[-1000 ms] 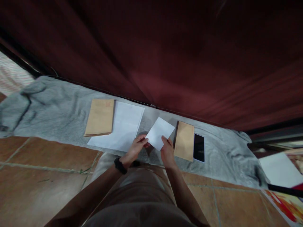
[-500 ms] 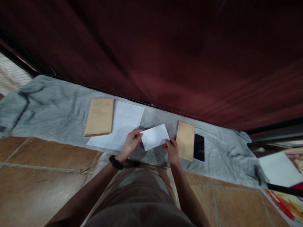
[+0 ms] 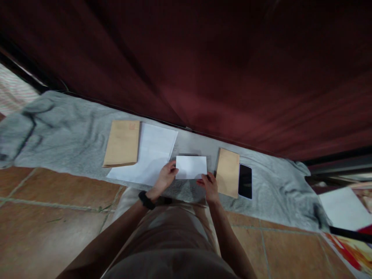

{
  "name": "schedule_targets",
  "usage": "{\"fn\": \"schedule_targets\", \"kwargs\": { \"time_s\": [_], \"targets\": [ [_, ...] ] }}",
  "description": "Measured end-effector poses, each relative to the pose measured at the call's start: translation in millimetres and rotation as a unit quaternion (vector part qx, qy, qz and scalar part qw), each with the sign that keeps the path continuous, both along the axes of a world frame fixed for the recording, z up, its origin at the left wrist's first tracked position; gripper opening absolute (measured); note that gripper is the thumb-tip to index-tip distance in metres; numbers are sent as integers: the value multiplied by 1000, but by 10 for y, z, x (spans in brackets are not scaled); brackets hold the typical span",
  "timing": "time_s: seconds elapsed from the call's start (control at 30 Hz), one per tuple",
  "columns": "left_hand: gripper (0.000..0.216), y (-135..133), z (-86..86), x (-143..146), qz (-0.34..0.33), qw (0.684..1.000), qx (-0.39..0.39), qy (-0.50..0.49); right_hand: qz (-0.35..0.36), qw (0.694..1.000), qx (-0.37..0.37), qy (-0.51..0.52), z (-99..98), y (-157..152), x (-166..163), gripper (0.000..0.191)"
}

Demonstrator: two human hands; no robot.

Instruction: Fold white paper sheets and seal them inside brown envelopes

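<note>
A folded white paper (image 3: 191, 167) lies level above the grey cloth (image 3: 72, 135), held at both ends. My left hand (image 3: 166, 177), with a black band on its wrist, pinches the paper's left edge. At the lower right corner my right hand (image 3: 209, 185) grips it with closed fingers. To the left lie a stack of white sheets (image 3: 152, 153) and a pile of brown envelopes (image 3: 122, 143). Just right of my right hand lies a single brown envelope (image 3: 228, 172).
A black phone (image 3: 245, 181) lies beside the single envelope. A dark red curtain (image 3: 203, 69) hangs right behind the cloth. The floor is brown tile (image 3: 43, 217). More white paper (image 3: 343, 207) and a colourful sheet (image 3: 353, 252) sit at the right edge.
The folded paper has turned from tilted to level and dropped closer to the cloth. Both hands shifted with it and keep their grip.
</note>
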State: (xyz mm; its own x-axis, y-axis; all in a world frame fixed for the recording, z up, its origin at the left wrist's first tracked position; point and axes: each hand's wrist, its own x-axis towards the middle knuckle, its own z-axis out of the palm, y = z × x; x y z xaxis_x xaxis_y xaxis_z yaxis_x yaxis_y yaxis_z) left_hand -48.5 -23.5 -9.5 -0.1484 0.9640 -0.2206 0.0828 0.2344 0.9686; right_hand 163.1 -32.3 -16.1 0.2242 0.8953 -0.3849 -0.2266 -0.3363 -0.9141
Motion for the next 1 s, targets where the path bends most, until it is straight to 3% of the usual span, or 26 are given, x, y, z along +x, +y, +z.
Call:
{"fn": "schedule_targets", "kwargs": {
  "time_s": [0.23, 0.33, 0.47, 0.57, 0.67, 0.8, 0.87, 1.0],
  "targets": [
    [40, 39, -82, -31, -9, 996, 6, 92, 72, 992, -8, -105, -19, 5, 82, 32],
    [43, 1, -45, -7, -9, 984, 45, 174, 94, 988, -12, -124, -36, -3, 105, 29],
    [42, -70, 56, 119, -26, 938, 150, 312, 116, 983, -6, -144, -23, -11, 122, 26],
    [47, -94, 71, 274, -112, 899, 207, 370, 127, 978, -7, -166, -13, -10, 130, 25],
    [51, -97, 9, 405, -174, 853, 219, 441, 149, 971, -11, -187, -41, -14, 148, 25],
    [61, -112, -102, 457, -179, 812, 209, 514, 181, 958, -21, -221, -69, -67, 182, 26],
    [63, -126, -136, 448, -177, 796, 214, 537, 198, 932, 13, -304, -33, -119, 183, 33],
    [65, -141, -152, 430, -173, 778, 215, 565, 167, 813, 164, -534, 72, -192, 83, 56]
  ]
}}
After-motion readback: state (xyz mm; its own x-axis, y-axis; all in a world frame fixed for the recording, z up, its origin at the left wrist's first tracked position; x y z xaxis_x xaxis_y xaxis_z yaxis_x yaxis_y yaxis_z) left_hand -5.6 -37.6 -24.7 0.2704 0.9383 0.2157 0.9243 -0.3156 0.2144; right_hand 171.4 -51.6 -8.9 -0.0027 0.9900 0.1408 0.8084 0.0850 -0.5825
